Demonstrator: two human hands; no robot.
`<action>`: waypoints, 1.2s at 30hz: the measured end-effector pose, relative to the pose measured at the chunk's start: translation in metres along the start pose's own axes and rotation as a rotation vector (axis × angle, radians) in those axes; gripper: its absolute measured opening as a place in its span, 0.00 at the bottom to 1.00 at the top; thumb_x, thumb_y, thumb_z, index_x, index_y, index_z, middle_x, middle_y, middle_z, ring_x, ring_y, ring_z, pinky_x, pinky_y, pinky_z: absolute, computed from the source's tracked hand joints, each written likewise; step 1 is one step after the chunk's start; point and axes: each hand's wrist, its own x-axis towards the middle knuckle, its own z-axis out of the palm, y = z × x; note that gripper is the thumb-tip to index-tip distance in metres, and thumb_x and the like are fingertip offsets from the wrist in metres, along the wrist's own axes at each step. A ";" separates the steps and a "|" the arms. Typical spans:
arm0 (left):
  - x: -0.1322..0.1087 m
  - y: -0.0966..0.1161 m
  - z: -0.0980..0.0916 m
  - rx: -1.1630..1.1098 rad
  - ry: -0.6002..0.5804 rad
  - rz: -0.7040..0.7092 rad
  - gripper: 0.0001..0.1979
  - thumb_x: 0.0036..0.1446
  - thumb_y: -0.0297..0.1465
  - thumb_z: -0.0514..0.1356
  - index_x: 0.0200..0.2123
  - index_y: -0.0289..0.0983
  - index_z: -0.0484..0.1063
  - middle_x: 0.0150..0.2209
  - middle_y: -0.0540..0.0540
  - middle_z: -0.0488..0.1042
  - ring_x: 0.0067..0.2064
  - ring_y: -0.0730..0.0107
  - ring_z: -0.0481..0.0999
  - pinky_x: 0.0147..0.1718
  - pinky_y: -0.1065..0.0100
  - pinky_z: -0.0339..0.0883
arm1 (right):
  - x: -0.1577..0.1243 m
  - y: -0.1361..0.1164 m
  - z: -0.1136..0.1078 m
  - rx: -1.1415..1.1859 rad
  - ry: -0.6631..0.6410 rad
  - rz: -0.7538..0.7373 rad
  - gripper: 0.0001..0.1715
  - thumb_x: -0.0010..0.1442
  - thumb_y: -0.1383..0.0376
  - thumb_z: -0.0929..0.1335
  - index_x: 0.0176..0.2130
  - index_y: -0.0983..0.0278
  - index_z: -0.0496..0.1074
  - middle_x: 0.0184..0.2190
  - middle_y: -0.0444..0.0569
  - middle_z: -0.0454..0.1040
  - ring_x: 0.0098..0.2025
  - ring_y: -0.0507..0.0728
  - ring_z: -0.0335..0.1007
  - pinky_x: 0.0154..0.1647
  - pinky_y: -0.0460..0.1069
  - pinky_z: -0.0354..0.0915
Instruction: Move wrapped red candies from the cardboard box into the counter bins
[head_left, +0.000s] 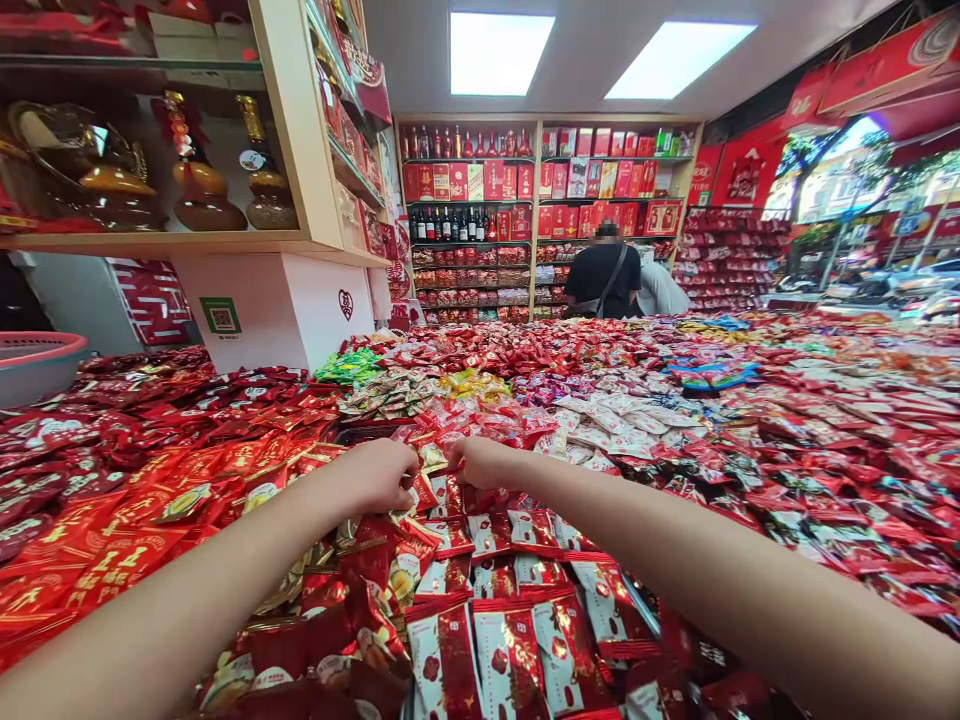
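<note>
Both my arms stretch out over a wide spread of small wrapped snack packets. My left hand (381,475) is closed, its fingers curled down onto red-and-gold packets (409,550). Close beside it, my right hand (484,464) is closed as well, with thumb and fingers pinched together. A small red-and-gold packet (433,458) shows in the gap between the hands. Whether either hand grips it is too small to tell. Below my right hand lie rows of red-and-white packets (506,650), neatly lined up.
Orange-red packets (112,550) fill the left, and white packets (622,425) lie right of centre. A wooden display cabinet (289,130) with gourd bottles overhangs the left side, near a pink-rimmed basin (45,350). Two people (606,275) stand by the back shelves (538,220).
</note>
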 end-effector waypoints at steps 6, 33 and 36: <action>-0.002 0.005 -0.010 0.024 -0.026 0.019 0.06 0.38 0.34 0.55 0.22 0.39 0.69 0.22 0.48 0.71 0.23 0.68 0.67 0.18 0.71 0.49 | 0.007 -0.002 -0.001 -0.216 -0.009 -0.181 0.14 0.45 0.71 0.66 0.36 0.64 0.71 0.32 0.50 0.73 0.34 0.57 0.68 0.31 0.46 0.61; -0.114 0.017 -0.007 -1.686 0.501 -0.252 0.19 0.46 0.28 0.51 0.45 0.38 0.59 0.37 0.44 0.72 0.26 0.71 0.71 0.24 0.69 0.64 | 0.010 -0.027 0.008 -0.258 0.127 -0.375 0.10 0.46 0.70 0.65 0.33 0.66 0.69 0.31 0.52 0.73 0.33 0.56 0.67 0.28 0.45 0.57; -0.128 0.039 0.002 -2.146 0.456 -0.172 0.15 0.52 0.31 0.47 0.45 0.39 0.59 0.36 0.44 0.72 0.25 0.72 0.71 0.24 0.70 0.64 | -0.012 -0.031 -0.001 -0.179 0.186 -0.387 0.10 0.49 0.72 0.62 0.33 0.68 0.69 0.31 0.53 0.72 0.34 0.55 0.66 0.31 0.46 0.57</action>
